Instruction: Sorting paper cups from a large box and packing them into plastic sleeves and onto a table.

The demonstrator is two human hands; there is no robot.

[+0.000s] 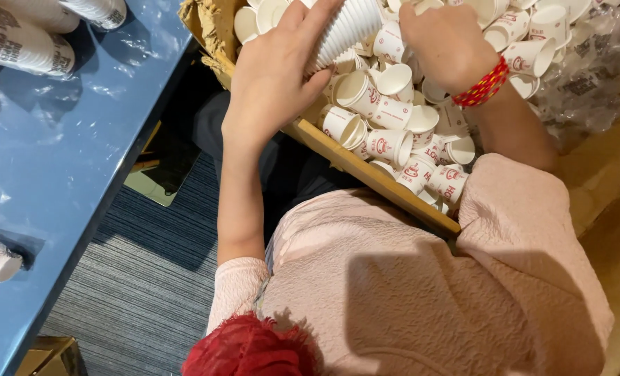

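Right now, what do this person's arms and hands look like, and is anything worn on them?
Both hands are bare, with no gloves or rings that I can see. The right hand has a red braided wristband with yellow flecks at the wrist. The left hand wears nothing. Both forearms are uncovered; short pink textured sleeves end above the elbows.

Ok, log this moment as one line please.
left hand: holds cup stack | right hand: among loose cups | box: full | table: wrapped stacks

Glossy blue table beside grey striped carpet.
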